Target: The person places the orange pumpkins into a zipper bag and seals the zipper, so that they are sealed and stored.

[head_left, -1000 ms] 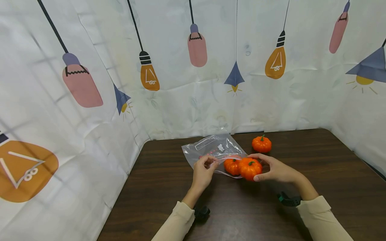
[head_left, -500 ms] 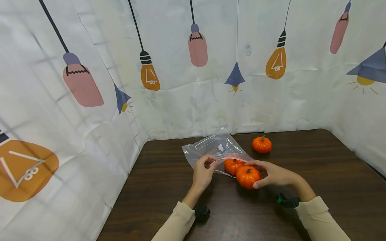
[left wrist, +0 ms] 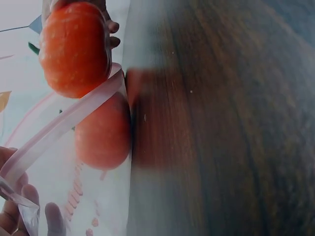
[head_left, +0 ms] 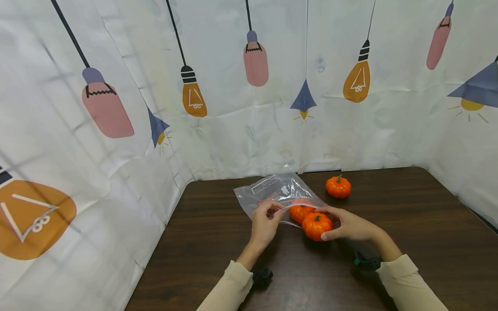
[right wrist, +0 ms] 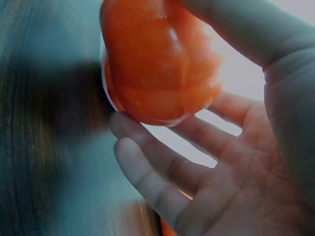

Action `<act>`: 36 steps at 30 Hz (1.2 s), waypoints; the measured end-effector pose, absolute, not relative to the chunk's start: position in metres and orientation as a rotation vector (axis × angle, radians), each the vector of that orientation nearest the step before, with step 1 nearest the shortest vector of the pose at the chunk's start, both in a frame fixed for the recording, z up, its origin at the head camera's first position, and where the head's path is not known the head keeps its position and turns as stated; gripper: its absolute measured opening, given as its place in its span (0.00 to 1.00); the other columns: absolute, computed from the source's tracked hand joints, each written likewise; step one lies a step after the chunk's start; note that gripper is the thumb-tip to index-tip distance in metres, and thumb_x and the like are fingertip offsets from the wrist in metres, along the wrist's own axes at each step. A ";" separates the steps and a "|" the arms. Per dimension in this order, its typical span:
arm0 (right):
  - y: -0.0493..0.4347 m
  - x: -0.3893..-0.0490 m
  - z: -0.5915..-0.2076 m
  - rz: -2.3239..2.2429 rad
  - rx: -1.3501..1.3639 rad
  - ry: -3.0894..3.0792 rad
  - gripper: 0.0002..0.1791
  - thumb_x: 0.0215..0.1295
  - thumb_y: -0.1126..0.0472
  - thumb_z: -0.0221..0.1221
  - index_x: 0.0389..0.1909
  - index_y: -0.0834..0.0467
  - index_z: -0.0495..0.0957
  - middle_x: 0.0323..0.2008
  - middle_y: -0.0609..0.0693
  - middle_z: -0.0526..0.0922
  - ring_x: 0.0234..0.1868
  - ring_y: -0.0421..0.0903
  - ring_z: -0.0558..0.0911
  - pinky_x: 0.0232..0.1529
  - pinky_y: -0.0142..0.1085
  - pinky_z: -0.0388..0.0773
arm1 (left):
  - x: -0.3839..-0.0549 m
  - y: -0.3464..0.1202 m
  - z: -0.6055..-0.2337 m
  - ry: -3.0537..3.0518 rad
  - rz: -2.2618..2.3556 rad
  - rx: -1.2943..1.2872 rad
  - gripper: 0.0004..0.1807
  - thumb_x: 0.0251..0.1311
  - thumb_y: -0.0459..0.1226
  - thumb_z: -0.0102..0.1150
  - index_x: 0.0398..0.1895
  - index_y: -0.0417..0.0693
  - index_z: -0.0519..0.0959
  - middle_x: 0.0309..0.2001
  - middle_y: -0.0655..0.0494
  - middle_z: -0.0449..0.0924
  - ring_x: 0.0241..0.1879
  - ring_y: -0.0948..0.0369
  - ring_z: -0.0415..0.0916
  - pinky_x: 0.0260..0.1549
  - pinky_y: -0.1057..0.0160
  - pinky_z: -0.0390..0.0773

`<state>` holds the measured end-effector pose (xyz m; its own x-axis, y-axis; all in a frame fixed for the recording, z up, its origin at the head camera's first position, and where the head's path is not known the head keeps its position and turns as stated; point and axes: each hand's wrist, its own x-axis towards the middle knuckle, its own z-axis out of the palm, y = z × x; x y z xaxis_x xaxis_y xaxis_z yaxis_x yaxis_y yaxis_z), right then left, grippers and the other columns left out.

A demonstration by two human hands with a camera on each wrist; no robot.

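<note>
On the table, the left hand pinches the rim of a clear zip bag containing one orange pumpkin; the right hand's thumb and fingers grip a second pumpkin at its mouth.

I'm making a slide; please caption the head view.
Left grip pinches a clear bag with one pumpkin inside; right grip holds a second pumpkin at the bag's mouth; third pumpkin beyond.
</note>
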<state>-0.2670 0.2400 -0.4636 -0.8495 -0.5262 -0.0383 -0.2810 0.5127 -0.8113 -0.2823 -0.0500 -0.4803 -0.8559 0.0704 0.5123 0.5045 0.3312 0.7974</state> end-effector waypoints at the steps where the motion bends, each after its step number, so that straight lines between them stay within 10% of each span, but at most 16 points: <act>1: 0.238 -0.267 -0.463 -1.252 -0.682 2.496 0.45 0.61 0.50 0.71 0.75 0.58 0.62 0.70 0.63 0.70 0.62 0.55 0.76 0.56 0.44 0.78 | -0.282 -0.050 -0.480 -2.210 -1.528 -0.520 0.03 0.60 0.35 0.71 0.35 0.46 0.86 0.29 0.54 0.83 0.30 0.66 0.74 0.31 0.64 0.77; 16: 0.205 -0.265 -0.465 -1.187 -0.579 2.862 0.46 0.59 0.40 0.70 0.71 0.62 0.68 0.65 0.61 0.77 0.59 0.56 0.79 0.62 0.61 0.73 | -0.281 -0.048 -0.481 -2.136 -1.489 -0.600 0.03 0.57 0.30 0.71 0.34 0.43 0.87 0.34 0.51 0.86 0.34 0.58 0.80 0.38 0.65 0.80; 36: 0.179 -0.263 -0.481 -1.269 -0.294 3.045 0.46 0.59 0.40 0.71 0.67 0.66 0.68 0.61 0.63 0.80 0.56 0.60 0.81 0.59 0.59 0.76 | -0.278 -0.044 -0.477 -2.062 -1.510 -0.793 0.03 0.58 0.30 0.71 0.34 0.41 0.87 0.32 0.54 0.83 0.32 0.60 0.77 0.35 0.68 0.79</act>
